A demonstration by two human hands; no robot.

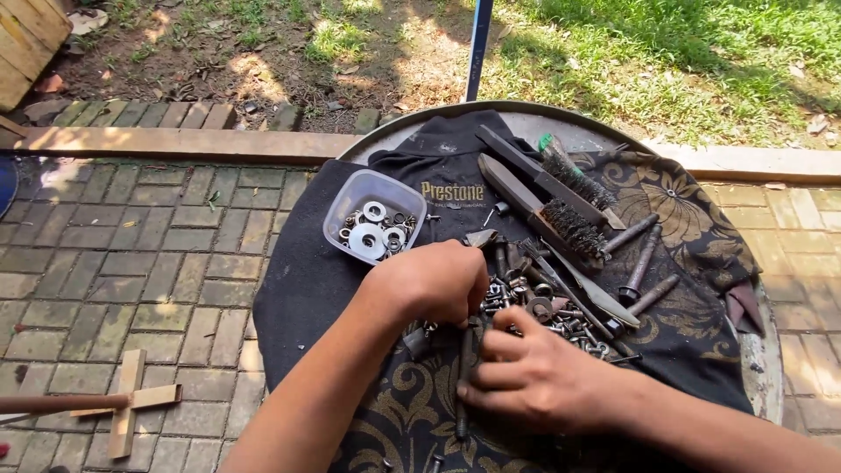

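Black cloth (307,289) covers most of a round metal tray (764,368), with a second patterned dark cloth (683,201) lying over the right part. Both hands work at the near centre of the tray, over a heap of small rusty bolts and nuts (534,302). Left hand (434,282) is curled into a loose fist with the knuckles up, resting at the left edge of the heap; what its fingertips pinch cannot be told, as they are hidden beneath the hand. Right hand (534,377) lies just near of the heap, fingers bent and closed around a long dark bolt (462,385) whose shaft runs from between the two hands toward the near edge of the tray. The two hands are almost touching. A clear plastic tub (375,215) stands far left of the hands on the black cloth and holds washers (372,229), some bright and large. Two wire brushes (569,206) with wooden handles lie diagonally on the far side, bristles dark. Several long rusty bolts (644,263) lie to the right of the brushes on the patterned cloth. Ground under the tray is brick paving (131,263); a small wooden cross-shaped piece (127,398) lies on it at near left. Grass (666,52) and bare soil lie beyond the paving's edge.
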